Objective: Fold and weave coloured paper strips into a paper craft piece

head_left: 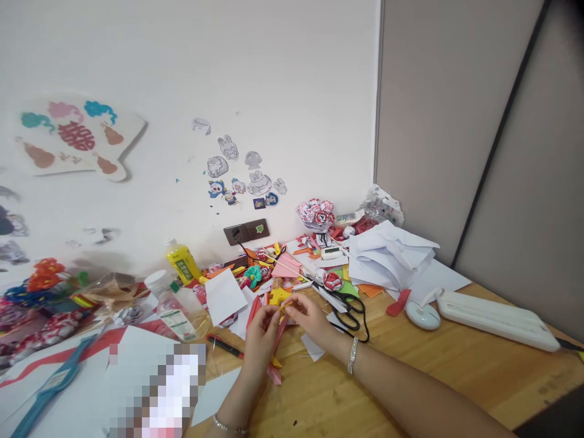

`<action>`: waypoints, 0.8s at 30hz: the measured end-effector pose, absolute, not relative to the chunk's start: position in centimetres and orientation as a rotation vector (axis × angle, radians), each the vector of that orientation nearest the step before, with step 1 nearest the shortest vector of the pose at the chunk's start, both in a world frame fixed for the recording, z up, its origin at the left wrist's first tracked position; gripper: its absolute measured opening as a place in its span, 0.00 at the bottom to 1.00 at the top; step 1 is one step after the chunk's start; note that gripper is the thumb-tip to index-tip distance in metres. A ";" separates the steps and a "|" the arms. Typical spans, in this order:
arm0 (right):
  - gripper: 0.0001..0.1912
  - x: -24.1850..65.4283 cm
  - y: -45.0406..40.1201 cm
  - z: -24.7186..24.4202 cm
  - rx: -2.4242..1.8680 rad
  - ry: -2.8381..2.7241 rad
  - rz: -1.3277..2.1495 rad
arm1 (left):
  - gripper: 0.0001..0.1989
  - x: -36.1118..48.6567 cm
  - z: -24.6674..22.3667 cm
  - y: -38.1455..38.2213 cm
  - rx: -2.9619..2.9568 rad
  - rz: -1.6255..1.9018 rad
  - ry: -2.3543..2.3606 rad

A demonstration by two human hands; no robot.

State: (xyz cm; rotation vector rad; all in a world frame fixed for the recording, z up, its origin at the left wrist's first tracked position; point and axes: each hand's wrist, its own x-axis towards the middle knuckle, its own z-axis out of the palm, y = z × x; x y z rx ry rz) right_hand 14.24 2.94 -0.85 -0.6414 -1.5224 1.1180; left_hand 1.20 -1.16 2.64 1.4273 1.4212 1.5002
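Observation:
A small yellow folded paper piece [278, 297] is pinched between my two hands over the table. My left hand [261, 333] has its thumb and forefinger closed at the lower left side of it. From the right, my right hand [311, 317] pinches its lower edge, fingertips close to those of the left. Beneath my hands lie pink and yellow paper strips [275, 372], partly covered by my left hand. Black-handled scissors [351, 313] rest just right of my right hand. A red and black pen-like tool [225, 346] lies to the left of my left hand.
Coloured paper scraps and paper flowers [333, 280] crowd the table by the wall. White sheets [392, 255] pile up at the right, near a white lamp [497, 320]. A yellow bottle [183, 263] and a clear bottle [176, 310] stand left. A blue strap [59, 380] lies nearby.

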 end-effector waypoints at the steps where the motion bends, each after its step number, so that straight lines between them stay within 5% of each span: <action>1: 0.08 14.4 3.0 -0.7 -0.619 -1.514 1.145 | 0.13 1.2 2.6 -1.2 1.444 1.504 1.419; 11: 0.10 14.7 3.6 -0.8 -0.670 -1.552 1.083 | 0.10 0.6 1.5 -0.4 1.557 1.492 1.419; 16: 0.14 14.8 3.4 -0.3 -0.702 -1.660 1.013 | 0.20 0.8 1.9 -0.5 1.340 1.506 1.353; 21: 0.15 14.9 3.2 0.0 -0.734 -1.789 0.844 | 0.12 0.3 2.5 -0.8 1.548 1.170 1.485; 24: 0.19 14.7 2.6 0.3 -0.837 -1.750 0.729 | 0.09 -0.7 3.0 -0.7 1.610 1.298 1.534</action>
